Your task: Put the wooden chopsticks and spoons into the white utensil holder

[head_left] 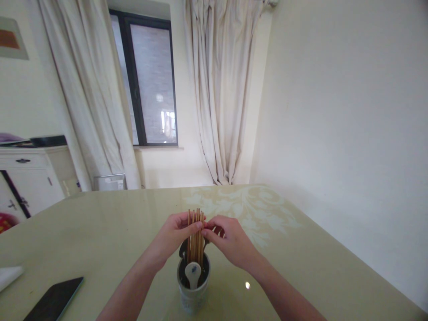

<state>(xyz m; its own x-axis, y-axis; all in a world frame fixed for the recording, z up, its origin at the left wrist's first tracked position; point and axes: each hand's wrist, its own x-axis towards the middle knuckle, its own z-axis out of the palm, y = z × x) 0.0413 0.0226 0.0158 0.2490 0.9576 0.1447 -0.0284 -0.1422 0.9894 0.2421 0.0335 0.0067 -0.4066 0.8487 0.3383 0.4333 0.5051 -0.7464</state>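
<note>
A bundle of wooden chopsticks (195, 247) stands upright in a pale ceramic holder (194, 299) close to me on the table. My left hand (179, 234) is closed round the upper part of the bundle, its thumb lying across the front. On the other side, my right hand (227, 236) pinches at the bundle's right edge with thumb and fingertips. A white spoon (193, 273) with a blue mark leans at the front of the holder. Dark utensils (183, 249) show partly behind the chopsticks; their kind is hard to make out.
The holder stands on a glossy pale green table (127, 232) with a leaf pattern at its far right. A dark flat device (55, 298) and a white object (10, 275) lie at the left. A wall (351, 133) runs along the table's right side.
</note>
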